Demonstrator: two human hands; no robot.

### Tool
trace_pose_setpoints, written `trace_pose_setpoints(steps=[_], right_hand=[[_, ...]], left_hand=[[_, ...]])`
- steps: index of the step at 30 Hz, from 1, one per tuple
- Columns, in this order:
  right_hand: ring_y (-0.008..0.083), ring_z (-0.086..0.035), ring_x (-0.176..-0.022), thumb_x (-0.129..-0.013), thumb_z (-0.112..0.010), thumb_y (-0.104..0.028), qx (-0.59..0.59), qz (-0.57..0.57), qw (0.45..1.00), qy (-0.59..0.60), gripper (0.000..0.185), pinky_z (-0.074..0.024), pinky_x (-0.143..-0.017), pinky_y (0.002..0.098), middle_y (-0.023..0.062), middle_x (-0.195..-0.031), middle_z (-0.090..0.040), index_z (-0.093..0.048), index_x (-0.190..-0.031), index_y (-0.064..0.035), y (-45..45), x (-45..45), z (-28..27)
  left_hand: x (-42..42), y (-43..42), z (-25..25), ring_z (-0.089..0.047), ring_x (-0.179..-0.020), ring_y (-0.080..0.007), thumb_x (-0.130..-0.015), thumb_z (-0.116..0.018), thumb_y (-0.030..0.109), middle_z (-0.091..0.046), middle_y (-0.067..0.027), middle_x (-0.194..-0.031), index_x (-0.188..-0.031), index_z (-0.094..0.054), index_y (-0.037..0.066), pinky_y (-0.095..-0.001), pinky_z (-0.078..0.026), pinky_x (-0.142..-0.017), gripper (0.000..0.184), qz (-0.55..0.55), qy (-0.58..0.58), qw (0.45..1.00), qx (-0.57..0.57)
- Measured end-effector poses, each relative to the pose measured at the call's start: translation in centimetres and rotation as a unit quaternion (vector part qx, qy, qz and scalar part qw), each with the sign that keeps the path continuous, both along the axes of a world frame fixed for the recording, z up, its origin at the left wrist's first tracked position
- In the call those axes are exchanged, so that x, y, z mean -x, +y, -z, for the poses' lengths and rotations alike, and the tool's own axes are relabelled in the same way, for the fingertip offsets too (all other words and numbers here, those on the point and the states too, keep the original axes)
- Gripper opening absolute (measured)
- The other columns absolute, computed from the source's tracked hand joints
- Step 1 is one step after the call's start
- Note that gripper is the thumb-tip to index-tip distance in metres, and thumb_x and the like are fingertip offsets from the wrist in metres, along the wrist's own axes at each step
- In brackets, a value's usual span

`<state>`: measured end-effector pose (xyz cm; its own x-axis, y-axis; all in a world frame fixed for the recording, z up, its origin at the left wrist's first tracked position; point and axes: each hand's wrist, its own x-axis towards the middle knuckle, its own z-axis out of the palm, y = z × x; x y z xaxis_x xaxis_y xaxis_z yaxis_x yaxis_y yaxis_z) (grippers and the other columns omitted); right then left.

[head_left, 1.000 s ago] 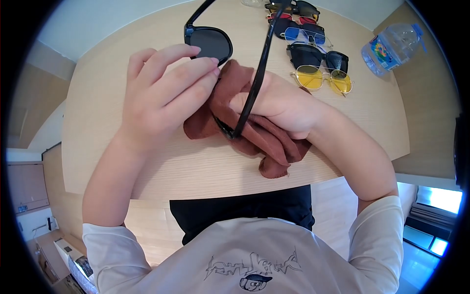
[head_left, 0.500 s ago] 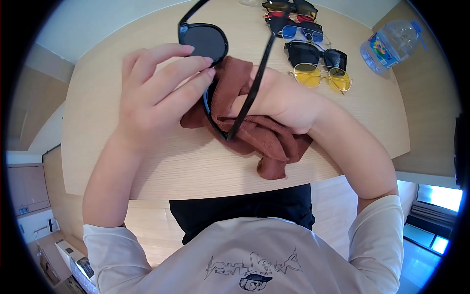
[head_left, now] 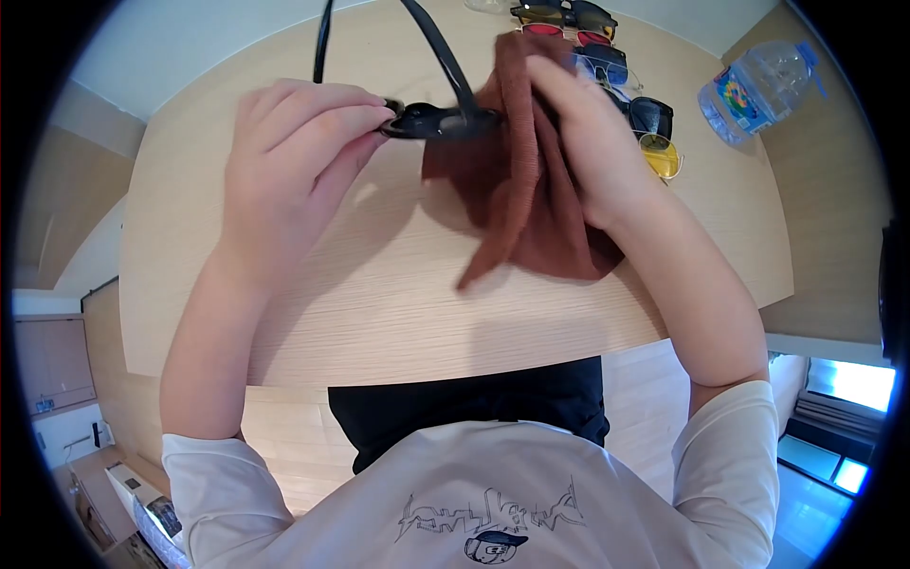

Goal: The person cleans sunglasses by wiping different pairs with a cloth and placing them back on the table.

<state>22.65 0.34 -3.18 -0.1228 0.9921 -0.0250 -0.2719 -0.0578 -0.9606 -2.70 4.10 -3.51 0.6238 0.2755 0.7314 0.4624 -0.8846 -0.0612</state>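
Note:
Black sunglasses [head_left: 431, 121] are pinched at one end by the fingertips of my left hand [head_left: 301, 156]. Their two temples point up toward the far side of the table, and the lenses are seen nearly edge-on. A brown cloth [head_left: 526, 180] is gripped in my right hand [head_left: 592, 133], its loose folds hanging down over the table. The cloth touches or overlaps the right end of the sunglasses; the exact contact is hidden behind its folds.
A wooden table [head_left: 398, 322] lies beneath my hands. Several other glasses, among them a yellow-lensed pair [head_left: 662, 157] and a black pair [head_left: 651, 118], line the back right, partly behind my right hand. A clear plastic bottle [head_left: 758, 90] stands near the right edge.
The sunglasses have turned from lens-facing to nearly edge-on, with temples now pointing away. My right hand and the cloth have moved up and right, off the middle of the frame.

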Motion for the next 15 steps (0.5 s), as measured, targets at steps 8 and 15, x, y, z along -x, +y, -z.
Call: trace_pose_setpoints(steps=[8,15], right_hand=[[0.0119,-0.067,-0.096,-0.095,-0.065,-0.014,-0.099,-0.057,0.987,-0.113,0.022,-0.0543,-0.087,0.0267,0.0069,-0.107,-0.071,-0.069,-0.114,-0.0019,-0.4,0.4,-0.5],[0.0144,-0.066,-0.099,-0.096,-0.065,-0.017,0.012,-0.097,0.992,-0.084,0.029,-0.0547,-0.088,0.0293,0.0089,-0.11,-0.07,-0.065,-0.119,-0.0005,-0.6,0.9,0.4]], left_hand=[[-0.3,0.2,0.8,-0.063,-0.092,-0.0237,-0.07,-0.078,-0.001,-0.071,-0.0039,-0.103,-0.096,-0.072,0.006,-0.0375,-0.048,-0.081,0.027,0.041,0.066,0.997,0.019],[-0.9,-0.5,0.8,-0.064,-0.091,-0.0197,-0.069,-0.074,0.011,-0.071,-0.0013,-0.107,-0.092,-0.07,0.012,-0.0352,-0.043,-0.078,0.023,0.083,0.013,0.996,-0.041]])
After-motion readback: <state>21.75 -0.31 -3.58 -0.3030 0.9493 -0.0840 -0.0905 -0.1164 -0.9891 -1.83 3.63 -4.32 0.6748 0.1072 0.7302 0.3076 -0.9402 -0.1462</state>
